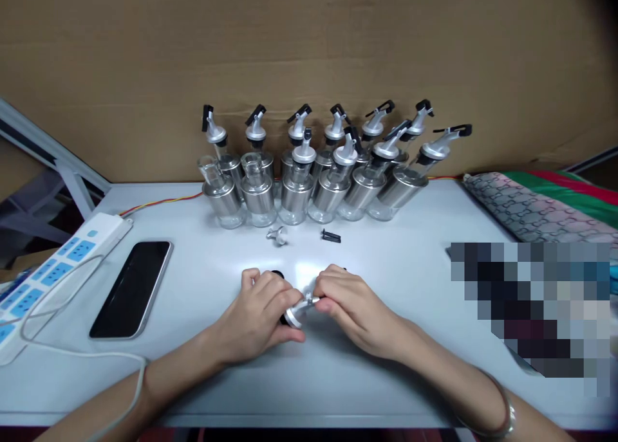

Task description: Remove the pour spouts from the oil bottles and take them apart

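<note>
Low over the front middle of the table, my left hand (pixel 263 313) is closed around the base of a silver pourer spout (pixel 295 314) with a black stopper. The narrow end of the spout points right, where my right hand (pixel 355 307) pinches its tip. Whatever small part the right fingertips may cover is hidden. Just beyond my hands lie another silver pourer spout (pixel 278 235) on its side and a small black lever clip (pixel 331 236). Behind them stand two open-necked glass bottles (pixel 222 197) with steel sleeves.
Several bottles with pourers (pixel 333 194) stand in two rows against the cardboard wall (pixel 309 56). At left are a phone (pixel 131 291), a power strip (pixel 62 268) and a white cable (pixel 82 352). A patterned cloth (pixel 531 204) and a pixelated patch are at right.
</note>
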`<action>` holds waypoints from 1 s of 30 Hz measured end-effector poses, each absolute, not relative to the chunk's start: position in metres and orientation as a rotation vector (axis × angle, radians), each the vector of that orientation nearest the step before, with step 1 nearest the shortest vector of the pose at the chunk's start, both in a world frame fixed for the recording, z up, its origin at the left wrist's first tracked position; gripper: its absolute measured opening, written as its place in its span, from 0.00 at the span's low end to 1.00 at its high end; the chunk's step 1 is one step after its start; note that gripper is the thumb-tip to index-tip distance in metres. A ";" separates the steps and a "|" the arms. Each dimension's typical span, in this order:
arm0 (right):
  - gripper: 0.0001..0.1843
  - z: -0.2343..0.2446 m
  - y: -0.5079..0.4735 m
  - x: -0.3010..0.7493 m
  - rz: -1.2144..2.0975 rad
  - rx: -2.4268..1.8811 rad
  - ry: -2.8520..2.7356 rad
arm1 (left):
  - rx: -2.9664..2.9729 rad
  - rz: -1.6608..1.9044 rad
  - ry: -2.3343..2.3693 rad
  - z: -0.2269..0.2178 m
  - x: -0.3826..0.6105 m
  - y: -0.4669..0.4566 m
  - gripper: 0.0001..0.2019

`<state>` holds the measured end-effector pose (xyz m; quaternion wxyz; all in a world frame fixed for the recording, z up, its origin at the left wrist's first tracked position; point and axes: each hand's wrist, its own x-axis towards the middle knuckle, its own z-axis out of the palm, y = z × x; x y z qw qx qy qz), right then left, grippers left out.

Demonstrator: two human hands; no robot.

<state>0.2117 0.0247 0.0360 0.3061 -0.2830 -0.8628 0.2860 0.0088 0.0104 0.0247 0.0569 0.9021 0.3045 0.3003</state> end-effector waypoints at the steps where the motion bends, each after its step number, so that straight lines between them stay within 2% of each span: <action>1: 0.23 0.036 0.025 0.212 0.775 -0.753 -2.270 | 2.761 0.923 0.934 0.025 0.009 0.010 0.23; 6: 0.25 0.042 0.032 0.222 0.966 -0.992 -2.077 | 2.858 1.077 1.025 0.021 0.004 0.014 0.13; 10: 0.19 0.048 0.053 0.242 0.965 -1.283 -1.939 | 2.731 1.143 1.090 0.013 -0.002 0.018 0.15; 15: 0.15 0.043 0.069 0.261 0.817 -1.522 -2.082 | 2.675 1.081 1.071 0.009 -0.004 0.019 0.15; 24: 0.15 0.037 0.067 0.264 0.879 -1.639 -2.294 | 2.657 1.060 1.066 0.014 -0.005 0.021 0.16; 30: 0.11 0.036 0.067 0.262 0.858 -1.662 -2.365 | 2.657 1.024 1.045 0.012 -0.005 0.022 0.16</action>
